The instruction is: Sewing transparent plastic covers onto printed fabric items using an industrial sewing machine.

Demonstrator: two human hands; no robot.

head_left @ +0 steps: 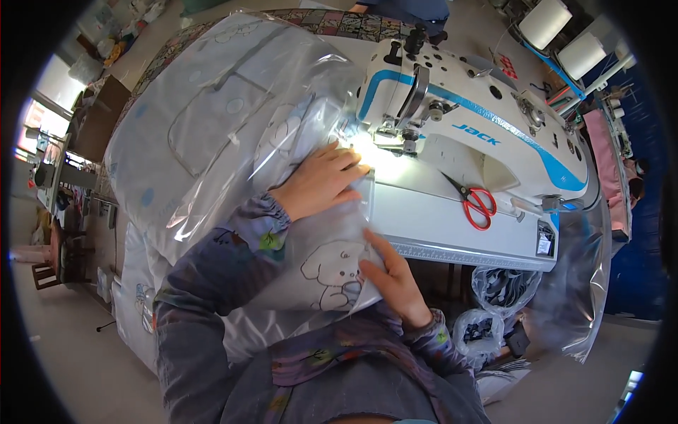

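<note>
A large translucent plastic sheet with grey puppy drawings and pale blue dots is bunched over the left of the table and across my lap. My left hand lies flat on it, fingers extended just left of the lit needle area of a white and blue sewing machine. Lower down, my right hand has the sheet's right edge at its thumb and forefinger, beside a printed puppy; its other fingers are hidden. The presser foot is partly washed out by the lamp's glare.
Red-handled scissors rest on the machine bed, right of the needle. A ruler strip edges the bed's front. Below hang clear bags of dark scraps. White thread cones stand at the back right. Another person is partly visible at the far side.
</note>
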